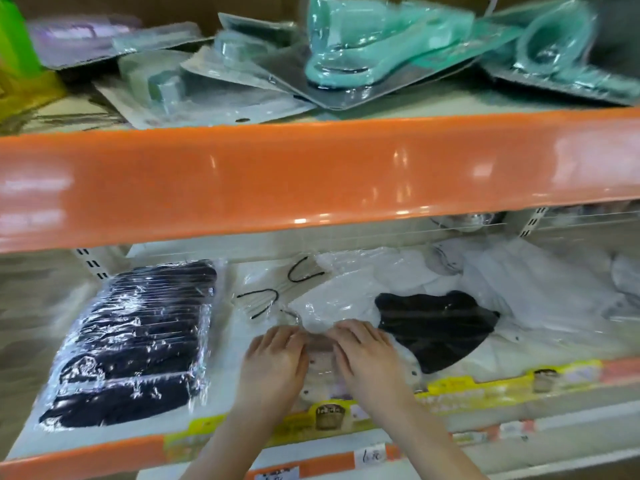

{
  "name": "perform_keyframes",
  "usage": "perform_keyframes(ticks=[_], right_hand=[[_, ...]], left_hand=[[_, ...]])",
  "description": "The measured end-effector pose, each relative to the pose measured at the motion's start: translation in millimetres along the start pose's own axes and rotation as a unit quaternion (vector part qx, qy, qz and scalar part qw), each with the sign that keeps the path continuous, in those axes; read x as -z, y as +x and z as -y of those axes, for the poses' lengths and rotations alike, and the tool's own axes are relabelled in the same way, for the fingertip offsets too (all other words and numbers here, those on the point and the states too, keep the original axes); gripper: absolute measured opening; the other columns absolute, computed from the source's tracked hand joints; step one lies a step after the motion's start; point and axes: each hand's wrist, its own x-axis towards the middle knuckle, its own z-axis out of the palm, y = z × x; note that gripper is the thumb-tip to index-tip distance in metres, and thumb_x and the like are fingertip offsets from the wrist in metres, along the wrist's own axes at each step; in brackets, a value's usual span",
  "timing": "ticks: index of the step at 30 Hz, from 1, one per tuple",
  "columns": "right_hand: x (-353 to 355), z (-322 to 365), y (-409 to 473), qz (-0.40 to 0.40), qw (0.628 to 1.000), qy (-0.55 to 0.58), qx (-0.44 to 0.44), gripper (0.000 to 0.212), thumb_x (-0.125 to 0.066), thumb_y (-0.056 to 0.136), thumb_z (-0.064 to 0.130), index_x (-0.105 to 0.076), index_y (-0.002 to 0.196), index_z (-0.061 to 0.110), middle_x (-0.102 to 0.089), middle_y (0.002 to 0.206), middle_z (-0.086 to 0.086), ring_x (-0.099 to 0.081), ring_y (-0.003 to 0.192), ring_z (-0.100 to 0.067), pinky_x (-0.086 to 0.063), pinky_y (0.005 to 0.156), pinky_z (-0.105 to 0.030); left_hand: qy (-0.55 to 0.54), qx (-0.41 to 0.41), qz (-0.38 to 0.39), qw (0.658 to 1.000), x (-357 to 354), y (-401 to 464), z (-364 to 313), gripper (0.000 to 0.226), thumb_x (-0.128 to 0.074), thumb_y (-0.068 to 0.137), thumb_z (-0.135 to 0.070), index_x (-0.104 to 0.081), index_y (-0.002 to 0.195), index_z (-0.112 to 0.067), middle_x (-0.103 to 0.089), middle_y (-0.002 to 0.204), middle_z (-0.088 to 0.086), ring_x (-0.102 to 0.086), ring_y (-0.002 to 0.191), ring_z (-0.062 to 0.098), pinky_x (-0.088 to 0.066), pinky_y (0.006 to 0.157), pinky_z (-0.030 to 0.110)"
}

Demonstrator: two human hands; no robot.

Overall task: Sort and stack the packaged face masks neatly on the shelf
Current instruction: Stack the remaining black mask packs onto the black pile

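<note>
On the lower shelf (221, 341), both my hands lie side by side on a clear-wrapped pack of white face masks (332, 306). My left hand (277, 355) and my right hand (363, 351) have their fingers curled over the pack's near part, pressing on the plastic. A single black mask (433, 327) in clear wrap lies just right of my right hand. A tall stack of black masks in shiny wrap (138, 341) lies at the left. More white packs (540, 282) are heaped at the right.
The upper shelf's broad orange front edge (311, 181) overhangs the lower shelf. On top of it lie several blister packs with teal items (367, 46). Yellow price labels (478, 386) run along the lower shelf's front lip. Black ear loops (304, 271) show behind my hands.
</note>
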Motion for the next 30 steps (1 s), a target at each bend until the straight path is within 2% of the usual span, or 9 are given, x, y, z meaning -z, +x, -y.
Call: perform_keyframes(ticks=[10,12,14,16,19,21,23,27,30], right_hand=[[39,-86,-21,-0.001,0.999,-0.001,-0.048,0.026,-0.052,0.081,0.019,-0.069,0.101,0.018,-0.061,0.103,0.003,-0.061,0.094,-0.016,-0.052,0.083,-0.031],[45,-100,-25,-0.005,0.999,-0.014,-0.051,0.023,-0.063,0.080,0.016,-0.068,0.102,0.018,-0.061,0.104,0.002,-0.059,0.096,-0.016,-0.052,0.084,-0.031],[51,-114,-28,-0.001,0.998,-0.022,-0.057,0.031,-0.076,0.074,0.013,-0.068,0.103,0.017,-0.062,0.106,0.001,-0.060,0.099,-0.018,-0.052,0.085,-0.033],[56,-129,-31,0.013,0.997,-0.026,-0.070,0.037,-0.080,0.071,0.018,-0.067,0.106,0.016,-0.062,0.109,0.000,-0.061,0.101,-0.021,-0.053,0.085,-0.036],[60,-149,-38,0.067,0.993,-0.026,-0.090,0.051,-0.082,0.069,0.027,-0.063,0.115,0.017,-0.058,0.120,-0.002,-0.058,0.110,-0.024,-0.051,0.090,-0.038],[60,-158,-41,0.108,0.990,-0.025,-0.091,0.060,-0.079,0.072,0.032,-0.057,0.125,0.017,-0.052,0.131,-0.003,-0.050,0.122,-0.024,-0.046,0.097,-0.039],[60,-164,-43,0.147,0.984,-0.003,-0.104,0.062,-0.073,0.079,0.036,-0.051,0.134,0.017,-0.045,0.141,-0.003,-0.041,0.131,-0.024,-0.038,0.105,-0.037],[54,-167,-45,0.115,0.988,-0.027,-0.097,0.057,-0.080,0.070,0.039,-0.063,0.120,0.017,-0.059,0.127,-0.003,-0.057,0.116,-0.024,-0.050,0.091,-0.036],[48,-162,-44,0.057,0.992,-0.026,-0.105,0.046,-0.085,0.064,0.027,-0.069,0.105,0.017,-0.066,0.113,-0.001,-0.064,0.103,-0.021,-0.054,0.082,-0.034]], left_hand=[[-0.030,-0.064,-0.003,0.997,-40,32,-87,0.030,-0.045,0.077,-0.021,-0.073,0.087,-0.017,-0.069,0.090,-0.002,-0.067,0.085,0.020,-0.053,0.066,0.030],[-0.030,-0.066,0.000,0.997,-45,38,-100,0.031,-0.044,0.078,-0.019,-0.073,0.088,-0.017,-0.068,0.090,-0.003,-0.066,0.087,0.019,-0.053,0.068,0.031],[-0.035,-0.068,0.007,0.997,-52,44,-112,0.032,-0.044,0.080,-0.020,-0.073,0.092,-0.018,-0.068,0.094,-0.003,-0.066,0.092,0.019,-0.053,0.072,0.032],[-0.030,-0.064,0.016,0.997,-57,48,-122,0.031,-0.045,0.081,-0.021,-0.073,0.096,-0.018,-0.069,0.100,-0.002,-0.065,0.098,0.020,-0.053,0.077,0.034],[-0.021,-0.045,0.019,0.999,-67,50,-134,0.023,-0.070,0.078,-0.014,-0.072,0.101,-0.015,-0.068,0.106,0.003,-0.065,0.101,0.025,-0.054,0.079,0.038],[-0.019,-0.032,0.033,0.999,-71,50,-137,0.035,-0.082,0.068,-0.013,-0.072,0.101,-0.013,-0.068,0.108,0.006,-0.066,0.100,0.027,-0.055,0.078,0.040],[-0.017,-0.030,0.032,0.999,-71,50,-137,0.037,-0.085,0.065,-0.015,-0.072,0.100,-0.013,-0.068,0.106,0.006,-0.066,0.098,0.027,-0.055,0.076,0.040],[-0.018,-0.021,0.026,0.999,-74,49,-135,0.039,-0.087,0.064,-0.020,-0.072,0.100,-0.014,-0.069,0.105,0.005,-0.067,0.097,0.026,-0.055,0.076,0.041],[-0.018,-0.018,0.026,0.999,-76,48,-134,0.042,-0.088,0.062,-0.024,-0.072,0.100,-0.015,-0.070,0.103,0.002,-0.068,0.095,0.024,-0.055,0.076,0.039]])
